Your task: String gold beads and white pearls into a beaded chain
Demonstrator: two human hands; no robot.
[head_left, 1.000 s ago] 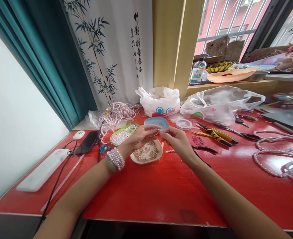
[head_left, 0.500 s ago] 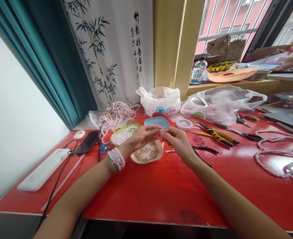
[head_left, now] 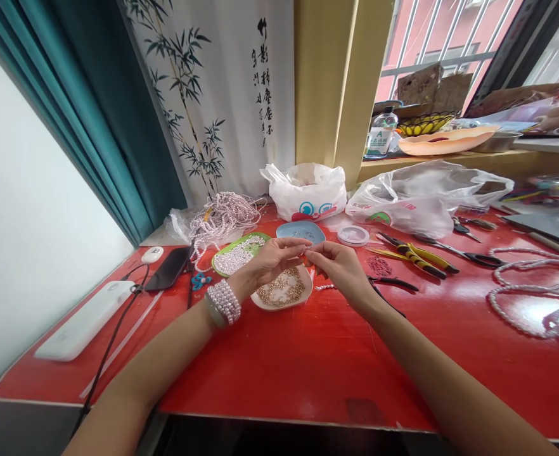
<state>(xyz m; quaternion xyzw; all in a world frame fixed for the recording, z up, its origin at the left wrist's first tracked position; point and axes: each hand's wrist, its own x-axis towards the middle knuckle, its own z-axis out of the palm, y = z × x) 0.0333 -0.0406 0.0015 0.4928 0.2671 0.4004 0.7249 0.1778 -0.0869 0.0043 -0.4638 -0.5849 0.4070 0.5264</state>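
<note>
My left hand (head_left: 274,258), with a pearl bracelet (head_left: 224,302) at the wrist, pinches something too small to make out. Its fingertips meet those of my right hand (head_left: 335,263), which is also closed in a pinch. Under and beside my left hand lie a white dish of gold beads (head_left: 282,306) and a green dish of white beads (head_left: 220,271). Just behind the fingertips is a blue dish (head_left: 317,227) with small pieces in it. A thin thread hangs below my right hand.
Pliers (head_left: 419,261), black-handled pliers (head_left: 396,283) and scissors (head_left: 479,259) lie right of my hands. Bead strands (head_left: 512,297) are at the far right, more strands (head_left: 227,215) at the back left. Plastic bags (head_left: 308,190) stand behind. A phone (head_left: 169,269) and white power bank (head_left: 82,323) lie left.
The view has shifted very slightly. Both hands keep their fingertips together in nearly the same place.
</note>
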